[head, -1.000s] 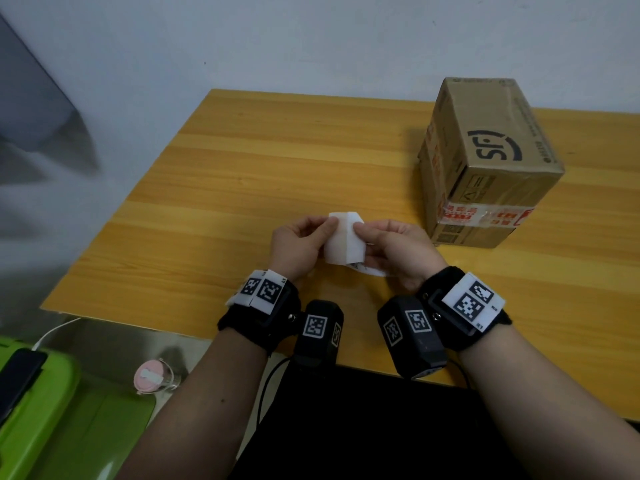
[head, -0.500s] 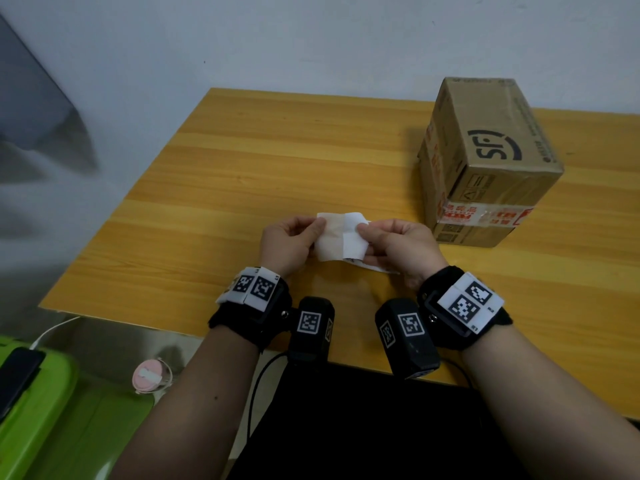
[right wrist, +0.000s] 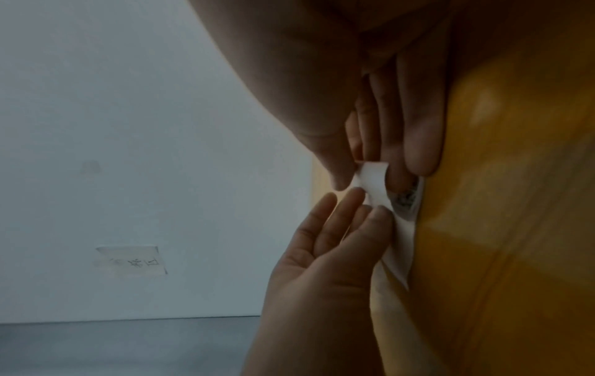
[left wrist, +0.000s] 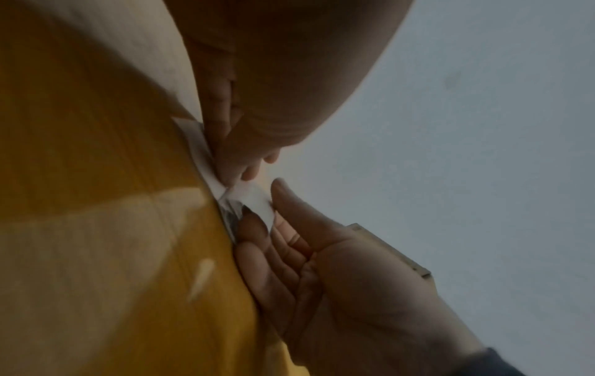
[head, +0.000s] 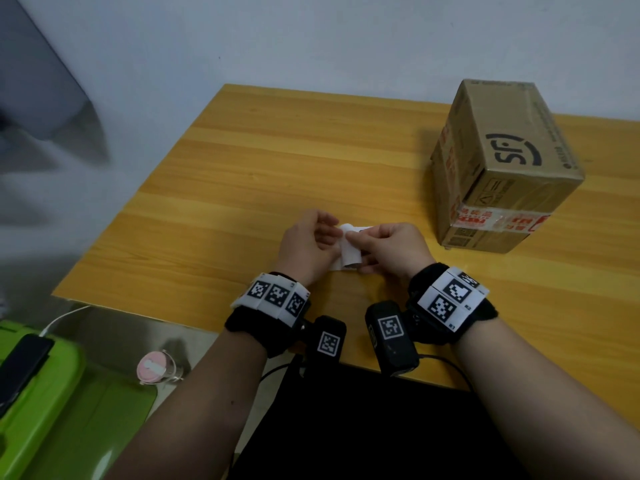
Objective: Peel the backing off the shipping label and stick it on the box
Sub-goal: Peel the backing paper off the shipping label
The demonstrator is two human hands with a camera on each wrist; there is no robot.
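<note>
A yellow wooden table stands against a pale wall, brown cardboard box far right. Near the table's front edge, left hand and right hand pinch the white paper shipping label, now curled tighter than before.

Glossy wood-grain table, matt brown cardboard box, white paper label.

Black wristbands, checkered marker tags
</note>
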